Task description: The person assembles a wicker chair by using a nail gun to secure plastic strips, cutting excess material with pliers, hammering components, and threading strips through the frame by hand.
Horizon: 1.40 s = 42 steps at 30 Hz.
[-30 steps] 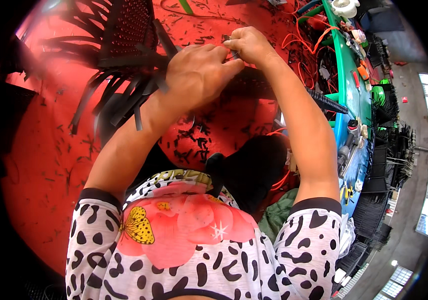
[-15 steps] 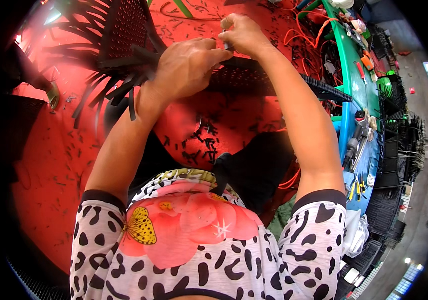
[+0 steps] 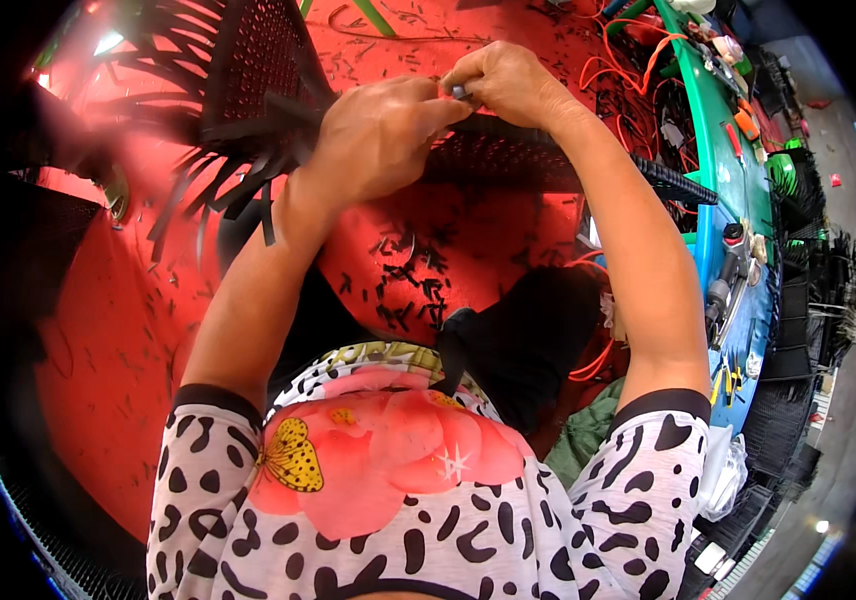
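A black woven piece of plastic strips (image 3: 508, 157), like part of a wicker seat, lies before me under both hands. Its upright side (image 3: 263, 60) rises at the left, with many loose strip ends (image 3: 173, 60) fanning outward. My left hand (image 3: 378, 140) is closed over the near left of it, fingers pinched together toward the right; what they grip is hidden. My right hand (image 3: 513, 85) meets it at the woven edge, closed on a small grey piece (image 3: 460, 92). Only the end of that piece shows, so its kind is unclear.
Black strip offcuts (image 3: 413, 290) litter the red floor (image 3: 108, 400). On the right stands a green and blue table (image 3: 713, 150) with a power tool (image 3: 723, 285), yellow-handled pliers (image 3: 726, 383) and orange cords (image 3: 638, 70). At the left edge a blurred person (image 3: 78, 140) shows.
My right hand has come a little nearer and lowered its fingers around the small grey piece. My left hand stays nearly in place. The whole view has shifted slightly.
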Tool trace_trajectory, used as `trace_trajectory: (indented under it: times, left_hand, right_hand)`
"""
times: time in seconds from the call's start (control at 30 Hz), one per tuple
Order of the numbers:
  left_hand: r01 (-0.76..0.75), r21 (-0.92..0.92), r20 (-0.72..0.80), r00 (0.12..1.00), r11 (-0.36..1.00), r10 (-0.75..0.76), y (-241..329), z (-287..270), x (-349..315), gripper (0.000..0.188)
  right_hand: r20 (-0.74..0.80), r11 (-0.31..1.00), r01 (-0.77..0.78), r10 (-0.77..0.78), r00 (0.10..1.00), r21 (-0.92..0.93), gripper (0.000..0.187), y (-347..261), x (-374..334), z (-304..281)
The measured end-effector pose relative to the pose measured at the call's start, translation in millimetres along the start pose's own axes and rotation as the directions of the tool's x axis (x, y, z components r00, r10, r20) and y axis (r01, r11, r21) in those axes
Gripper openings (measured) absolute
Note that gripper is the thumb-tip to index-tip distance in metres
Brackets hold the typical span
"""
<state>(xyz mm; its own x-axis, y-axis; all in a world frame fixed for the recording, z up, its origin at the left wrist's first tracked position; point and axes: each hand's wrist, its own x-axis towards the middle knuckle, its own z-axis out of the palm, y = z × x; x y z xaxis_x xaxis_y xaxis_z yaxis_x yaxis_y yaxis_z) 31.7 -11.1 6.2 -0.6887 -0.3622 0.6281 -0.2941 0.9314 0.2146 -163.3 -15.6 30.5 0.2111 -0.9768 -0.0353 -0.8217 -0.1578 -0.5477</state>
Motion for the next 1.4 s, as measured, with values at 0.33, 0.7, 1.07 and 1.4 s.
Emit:
trace_trajectory:
  times: [0.33, 0.7, 1.07, 1.4]
  left_hand:
    - [0.005, -0.038, 0.039, 0.999, 0.999, -0.003, 0.6, -2.2, 3.0, 0.033]
    - [0.028, -0.119, 0.093, 0.996, 0.993, -0.017, 0.3, -6.7, 5.1, 0.03]
    - [0.049, -0.198, 0.148, 0.989, 0.979, -0.02, -1.1, -8.6, 3.0, 0.027]
    - [0.064, -0.343, 0.21, 0.978, 0.937, 0.01, -4.9, -12.0, 6.4, 0.028]
  right_hand:
    - [0.166, 0.887, -0.132, 0.063, 0.984, 0.442, 0.023, 5.1, -2.8, -4.2]
    - [0.311, 0.867, -0.096, -0.07, 0.948, 0.489, 0.032, 5.0, -3.7, -3.6]
    - [0.232, 0.806, -0.054, -0.106, 0.967, 0.589, 0.036, 18.5, -4.2, 9.5]
    - [0.298, 0.806, -0.059, -0.149, 0.943, 0.589, 0.039, 10.0, -8.8, 4.6]
